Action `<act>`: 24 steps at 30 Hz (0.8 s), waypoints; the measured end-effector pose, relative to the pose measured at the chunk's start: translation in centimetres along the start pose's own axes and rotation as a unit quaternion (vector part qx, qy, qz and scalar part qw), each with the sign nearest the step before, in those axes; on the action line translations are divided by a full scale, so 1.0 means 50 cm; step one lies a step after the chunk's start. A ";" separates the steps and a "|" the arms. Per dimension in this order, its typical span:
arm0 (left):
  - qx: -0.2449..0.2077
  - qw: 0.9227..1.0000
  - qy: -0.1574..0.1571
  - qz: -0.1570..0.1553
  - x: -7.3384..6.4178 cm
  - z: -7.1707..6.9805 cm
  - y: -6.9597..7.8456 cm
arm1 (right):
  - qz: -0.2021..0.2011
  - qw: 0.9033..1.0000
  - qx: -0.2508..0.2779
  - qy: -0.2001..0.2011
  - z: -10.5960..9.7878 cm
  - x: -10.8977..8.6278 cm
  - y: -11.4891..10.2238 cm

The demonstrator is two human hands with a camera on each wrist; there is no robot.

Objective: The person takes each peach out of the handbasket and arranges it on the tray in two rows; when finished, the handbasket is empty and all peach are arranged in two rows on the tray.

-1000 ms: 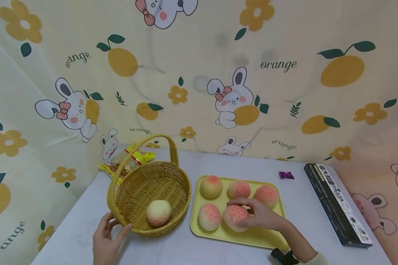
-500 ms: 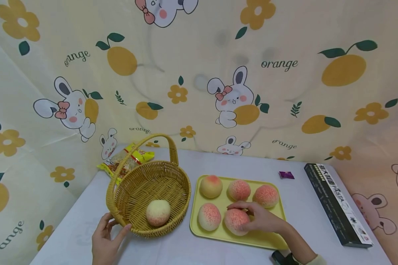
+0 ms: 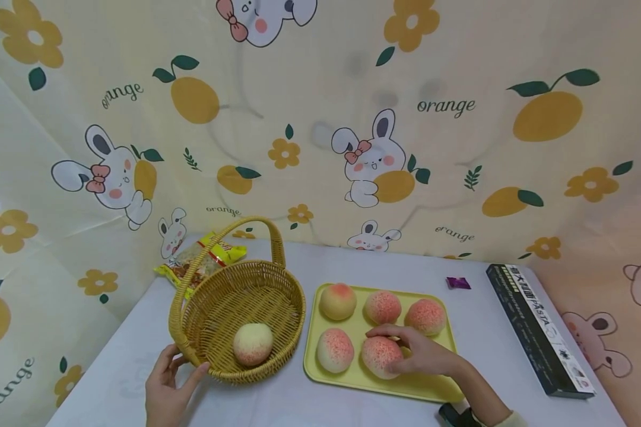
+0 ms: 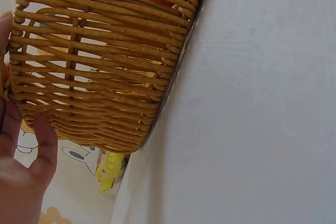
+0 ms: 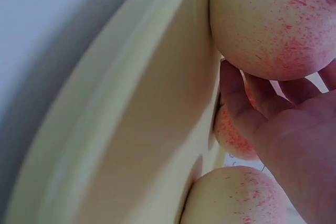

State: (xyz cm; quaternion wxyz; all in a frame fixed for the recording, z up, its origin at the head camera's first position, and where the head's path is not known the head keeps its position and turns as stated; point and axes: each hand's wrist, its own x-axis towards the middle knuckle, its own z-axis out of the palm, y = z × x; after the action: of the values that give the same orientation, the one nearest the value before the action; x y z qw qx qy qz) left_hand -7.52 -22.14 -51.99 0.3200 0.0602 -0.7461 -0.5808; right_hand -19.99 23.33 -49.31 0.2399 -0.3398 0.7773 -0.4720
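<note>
My left hand (image 3: 171, 385) holds the near left side of a woven basket (image 3: 256, 281), thumb and fingers at its rim. Inside the basket lies one pale peach (image 3: 253, 344) with a pink blush. My right hand (image 3: 427, 354) grips a pink-speckled peach (image 3: 380, 357) at the front of a yellow tray (image 3: 432, 388). In the right wrist view, fingers curl around the underside of that peach (image 5: 273, 19), close to the tray floor. Other peaches around it are a speckled one (image 3: 335, 350) to its left and several along the back row.
Behind the basket's handle lies a yellow snack bag (image 3: 227, 252). A small purple-wrapped candy (image 3: 457, 283) sits beyond the tray. At the right, a long black box (image 3: 539, 332) lies along the white table. A printed cloth backdrop (image 3: 310, 77) stands behind everything.
The right hand and its peach have shifted very slightly toward the tray's near edge. Left hand and basket hold their place; the head view moves a little.
</note>
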 end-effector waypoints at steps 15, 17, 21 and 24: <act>0.012 1.000 -0.003 -0.011 0.001 0.001 0.001 | -0.092 0.993 -0.061 -0.039 -0.038 0.107 -0.109; 0.013 1.000 -0.002 -0.015 0.001 0.001 0.001 | -0.097 0.991 -0.069 -0.056 -0.034 0.139 -0.134; 0.013 1.000 -0.001 -0.013 0.002 -0.001 0.001 | -0.101 0.986 -0.086 -0.103 -0.020 0.213 -0.184; 0.014 1.000 -0.001 -0.009 0.002 0.000 -0.001 | -0.106 0.975 -0.110 -0.159 -0.002 0.269 -0.224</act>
State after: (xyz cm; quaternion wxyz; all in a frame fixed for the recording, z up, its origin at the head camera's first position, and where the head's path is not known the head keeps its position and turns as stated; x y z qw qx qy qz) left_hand -7.62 -22.20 -51.98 0.3135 0.0708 -0.7540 -0.5730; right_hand -25.48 9.60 -39.95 0.2700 -0.5151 0.7359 -0.3468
